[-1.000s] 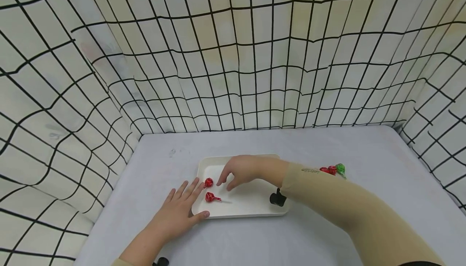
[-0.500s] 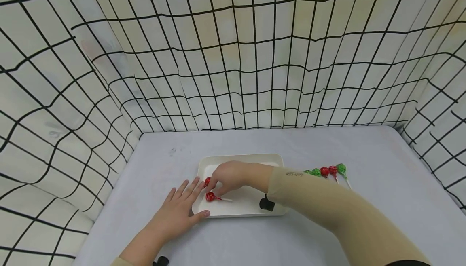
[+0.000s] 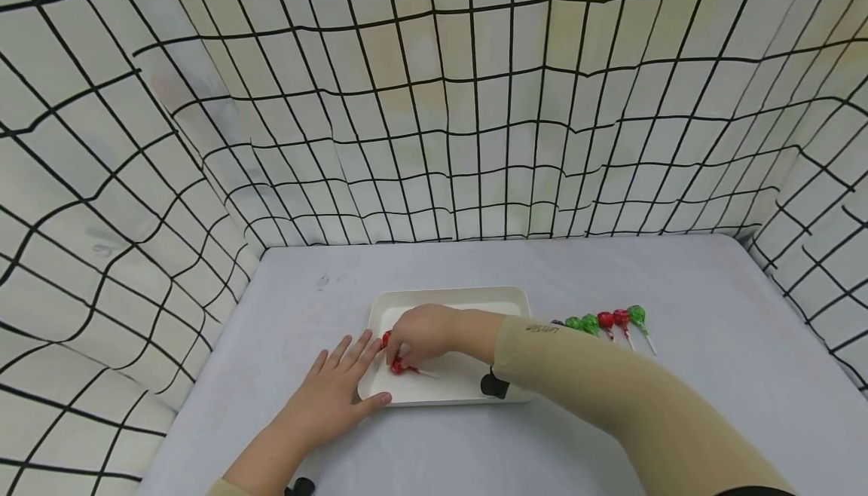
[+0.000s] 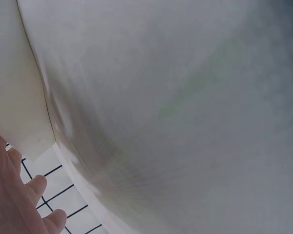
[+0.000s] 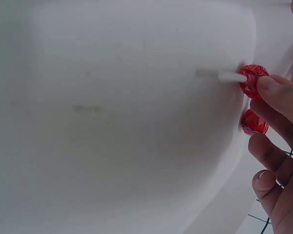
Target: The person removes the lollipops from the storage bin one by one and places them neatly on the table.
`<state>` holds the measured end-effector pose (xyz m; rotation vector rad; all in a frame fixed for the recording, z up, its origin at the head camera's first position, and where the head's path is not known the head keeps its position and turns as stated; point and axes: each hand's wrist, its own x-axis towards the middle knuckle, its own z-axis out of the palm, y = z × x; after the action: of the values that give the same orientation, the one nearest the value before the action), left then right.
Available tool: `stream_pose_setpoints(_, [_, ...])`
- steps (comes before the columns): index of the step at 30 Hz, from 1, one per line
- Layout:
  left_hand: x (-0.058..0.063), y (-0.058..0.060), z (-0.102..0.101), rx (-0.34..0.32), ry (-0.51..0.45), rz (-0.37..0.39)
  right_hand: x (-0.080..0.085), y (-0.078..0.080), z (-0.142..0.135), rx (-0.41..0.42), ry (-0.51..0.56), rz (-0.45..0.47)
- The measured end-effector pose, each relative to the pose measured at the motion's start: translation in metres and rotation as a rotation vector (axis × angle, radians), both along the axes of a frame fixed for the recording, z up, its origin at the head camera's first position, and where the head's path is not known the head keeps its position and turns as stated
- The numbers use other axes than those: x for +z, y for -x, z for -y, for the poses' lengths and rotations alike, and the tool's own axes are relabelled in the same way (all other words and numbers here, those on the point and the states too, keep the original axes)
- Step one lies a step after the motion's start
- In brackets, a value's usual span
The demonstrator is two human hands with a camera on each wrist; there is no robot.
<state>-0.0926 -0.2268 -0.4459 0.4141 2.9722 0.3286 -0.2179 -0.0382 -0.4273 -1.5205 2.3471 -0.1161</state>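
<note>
A white tray (image 3: 468,394) lies on the table with two red-wrapped lollipops at its left end. My right hand (image 3: 426,334) reaches over it and pinches the head of the nearer red lollipop (image 5: 249,82) between thumb and forefinger. That lollipop's white stick points into the tray. Close beside it is the second red lollipop (image 5: 254,122), partly covered by the right hand in the head view. With fingers spread, my left hand (image 3: 332,398) rests at the tray's left edge and holds nothing. In the left wrist view, only some left fingers (image 4: 36,187) show.
Right of the tray runs a row of lollipops, with green ones (image 3: 590,323), red ones (image 3: 606,320) and a green one (image 3: 637,315) at the end. My right sleeve (image 3: 583,353) partly covers the row. White walls with black grid lines enclose the table (image 3: 325,277).
My right hand has moved left and down onto the nearer red lollipop and taken hold of it. That lollipop has shifted slightly right. The left hand has stayed put.
</note>
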Motion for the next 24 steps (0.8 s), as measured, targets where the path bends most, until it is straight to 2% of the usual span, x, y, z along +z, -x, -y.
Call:
stream_pose_setpoints(9, [0.000, 0.000, -0.001, 0.009, 0.027, 0.007, 0.002, 0.007, -0.025, -0.063, 0.028, 0.074])
stream_pose_setpoints(19, [-0.002, 0.002, -0.002, 0.017, 0.031, 0.012, 0.000, 0.024, -0.068, -0.144, 0.054, 0.109])
stream_pose_setpoints(24, [-0.002, 0.002, -0.001, 0.015, 0.039, 0.005, -0.001, 0.029, -0.080, -0.187, 0.046, 0.121])
